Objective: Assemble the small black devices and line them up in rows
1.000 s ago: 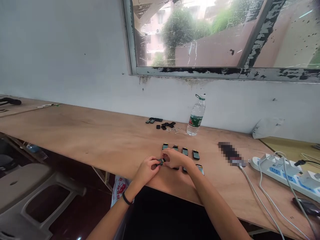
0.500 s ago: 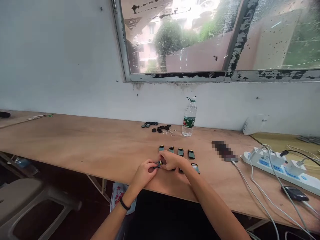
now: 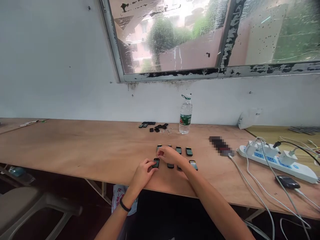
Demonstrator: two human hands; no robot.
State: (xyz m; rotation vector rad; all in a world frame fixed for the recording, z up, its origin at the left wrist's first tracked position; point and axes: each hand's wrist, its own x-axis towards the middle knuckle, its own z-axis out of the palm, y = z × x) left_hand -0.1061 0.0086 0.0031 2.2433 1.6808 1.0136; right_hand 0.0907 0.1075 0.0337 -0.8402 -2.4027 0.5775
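A small black device with a grey screen-like face [image 3: 156, 163] sits at the front left of two rows of similar ones. My left hand [image 3: 144, 171] grips its left side between thumb and fingers. Just above its top end, the fingers of my right hand [image 3: 168, 155] are pinched together; whatever they hold is too small or hidden. Behind that hand, another such device [image 3: 159, 147] is partly covered. More of them, one at the back right [image 3: 189, 151] and one at the front right [image 3: 193, 164], lie around my right forearm, which hides parts of the front row.
Toward the wall lie black parts [image 3: 161, 127] and small pale pieces [image 3: 165, 131]. A water bottle [image 3: 185, 115] stands beside them. On the right are a blurred-out phone-like item [image 3: 221, 146], a white power strip [image 3: 297, 166], cables and a black device [image 3: 287, 182].
The device, tilted between both hands before, now shows its face upward in my left hand. My right hand has drawn slightly away toward its top end. The camera view has shifted slightly.
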